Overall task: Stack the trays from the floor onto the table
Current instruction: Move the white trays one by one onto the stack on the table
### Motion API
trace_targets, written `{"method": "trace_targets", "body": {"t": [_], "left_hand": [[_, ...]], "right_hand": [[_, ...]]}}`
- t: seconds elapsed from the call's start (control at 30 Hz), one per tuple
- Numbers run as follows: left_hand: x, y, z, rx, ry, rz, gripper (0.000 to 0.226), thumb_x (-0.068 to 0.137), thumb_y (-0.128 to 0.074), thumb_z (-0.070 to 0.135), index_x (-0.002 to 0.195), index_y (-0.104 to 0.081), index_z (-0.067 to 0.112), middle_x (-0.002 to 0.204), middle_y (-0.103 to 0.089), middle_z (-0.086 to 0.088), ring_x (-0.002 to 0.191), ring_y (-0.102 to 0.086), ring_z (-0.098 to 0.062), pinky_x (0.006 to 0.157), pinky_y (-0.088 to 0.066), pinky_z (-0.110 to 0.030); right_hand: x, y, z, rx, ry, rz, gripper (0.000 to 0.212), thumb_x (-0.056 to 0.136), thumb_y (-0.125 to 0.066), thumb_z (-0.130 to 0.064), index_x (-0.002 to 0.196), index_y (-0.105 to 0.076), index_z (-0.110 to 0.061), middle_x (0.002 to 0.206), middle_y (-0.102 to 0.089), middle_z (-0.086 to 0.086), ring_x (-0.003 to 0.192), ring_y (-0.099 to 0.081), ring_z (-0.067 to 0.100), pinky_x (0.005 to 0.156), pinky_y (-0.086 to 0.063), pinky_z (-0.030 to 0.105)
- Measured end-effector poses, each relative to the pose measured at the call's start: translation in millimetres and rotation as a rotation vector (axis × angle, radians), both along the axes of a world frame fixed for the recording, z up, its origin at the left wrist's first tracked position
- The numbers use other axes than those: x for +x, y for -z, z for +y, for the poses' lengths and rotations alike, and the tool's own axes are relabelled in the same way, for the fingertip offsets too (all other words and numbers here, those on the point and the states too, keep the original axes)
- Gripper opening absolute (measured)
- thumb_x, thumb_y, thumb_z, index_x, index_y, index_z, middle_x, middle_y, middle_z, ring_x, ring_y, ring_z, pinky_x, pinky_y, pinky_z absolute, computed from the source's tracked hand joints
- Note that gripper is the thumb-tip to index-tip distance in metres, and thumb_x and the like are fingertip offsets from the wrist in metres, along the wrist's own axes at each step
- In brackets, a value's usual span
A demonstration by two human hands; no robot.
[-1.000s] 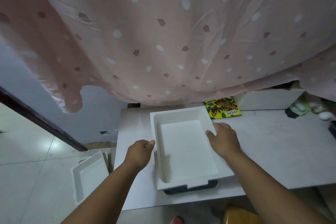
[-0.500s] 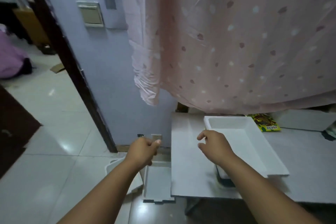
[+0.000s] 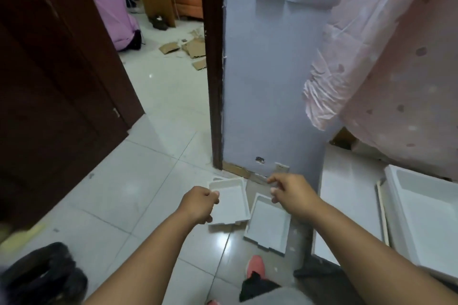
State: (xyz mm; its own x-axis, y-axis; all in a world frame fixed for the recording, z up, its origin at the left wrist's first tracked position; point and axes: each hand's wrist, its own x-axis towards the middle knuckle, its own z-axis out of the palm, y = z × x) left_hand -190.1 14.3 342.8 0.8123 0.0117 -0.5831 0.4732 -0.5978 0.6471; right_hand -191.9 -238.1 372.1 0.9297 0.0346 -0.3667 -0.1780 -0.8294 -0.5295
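The left hand [image 3: 199,205] covers the near left corner of one floor tray [image 3: 231,202], and behind that tray's far left corner a sliver of another white edge peeks out, too little to tell what it is. The tray on the table [image 3: 431,218] runs off the right edge of view, and whatever it sits on shows only as a thin strip at its left side. At the near left a dark heap [image 3: 42,272] is blurred and cut off, and the pink shoe [image 3: 255,266] is half hidden by dark cloth.
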Motion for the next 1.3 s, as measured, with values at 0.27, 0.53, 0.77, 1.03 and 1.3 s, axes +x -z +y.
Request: {"method": "trace_targets", "body": {"t": [0.27,0.53,0.77,1.03,1.3], "left_hand": [[39,20,20,-0.005,-0.13,0.108,0.043,0.098,-0.05,0.037,0.081,-0.069,0.003,0.06,-0.064,-0.003,0.052,-0.061,-0.018,0.062,-0.048,-0.029],[112,87,16,0.102,-0.191,0.218,0.042,0.099,-0.047,0.039,0.083,-0.072,0.01,0.073,-0.075,-0.008,0.061,-0.065,-0.017,0.06,-0.046,-0.026],[133,182,17,0.059,-0.195,0.376,0.024,0.096,-0.051,0.028,0.098,-0.07,0.014,0.081,-0.075,-0.003,0.064,-0.069,-0.014,0.061,-0.051,-0.025],[185,376,28,0.136,-0.086,0.354,0.022,0.095,-0.052,0.028,0.084,-0.07,0.021,0.085,-0.074,0.004,0.085,-0.07,-0.02,0.079,-0.051,-0.032],[203,609,23,0.252,-0.021,0.321,0.023,0.096,-0.051,0.025,0.079,-0.066,0.018,0.08,-0.069,0.0,0.083,-0.063,-0.023,0.075,-0.048,-0.032]], "right_hand": [[75,49,37,0.092,-0.083,0.044,0.02,0.099,-0.053,-0.031,0.113,-0.067,-0.029,0.077,-0.071,-0.009,0.069,-0.07,0.002,0.07,-0.058,0.031],[156,142,26,0.093,-0.021,0.225,0.047,0.097,-0.053,-0.041,0.067,-0.062,-0.006,0.069,-0.069,0.007,0.065,-0.07,0.019,0.064,-0.052,0.034],[188,243,25,0.096,0.111,0.374,0.048,0.096,-0.049,-0.043,0.069,-0.069,-0.009,0.072,-0.071,0.003,0.074,-0.067,0.019,0.072,-0.046,0.032],[202,425,23,0.042,0.203,0.478,0.028,0.097,-0.054,-0.037,0.081,-0.068,-0.018,0.086,-0.071,-0.006,0.084,-0.063,0.016,0.073,-0.041,0.029],[207,660,22,-0.072,0.428,0.359,0.022,0.096,-0.053,-0.03,0.107,-0.068,-0.018,0.1,-0.065,-0.007,0.093,-0.056,0.013,0.077,-0.038,0.024]]}}
